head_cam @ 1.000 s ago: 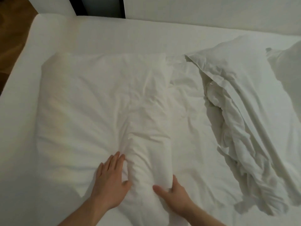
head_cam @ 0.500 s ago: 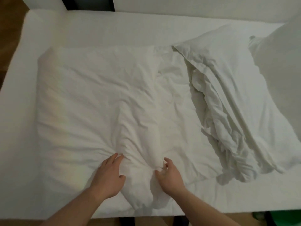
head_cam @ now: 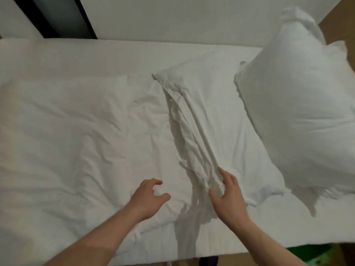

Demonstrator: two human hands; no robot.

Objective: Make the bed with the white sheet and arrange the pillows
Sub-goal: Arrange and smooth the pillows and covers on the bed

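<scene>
A flat white pillow [head_cam: 63,135] lies on the left half of the white mattress [head_cam: 115,54]. A second pillow [head_cam: 217,112], its case bunched into folds along the left edge, lies in the middle. A third, plump pillow [head_cam: 299,104] leans at the right. My left hand [head_cam: 148,198] hovers with curled, parted fingers over the near right corner of the flat pillow, holding nothing. My right hand [head_cam: 228,194] rests on the bunched folds at the near end of the middle pillow, fingers spread over the cloth.
A white wall [head_cam: 192,16] runs behind the bed, with a dark vertical gap [head_cam: 57,16] at the back left. The mattress's near edge [head_cam: 249,244] shows wooden floor and something green [head_cam: 311,254] below at the right.
Both hands have left the ridge of the flat pillow. My right hand has moved right onto the middle pillow's folds. My view has shifted right, bringing the plump pillow in.
</scene>
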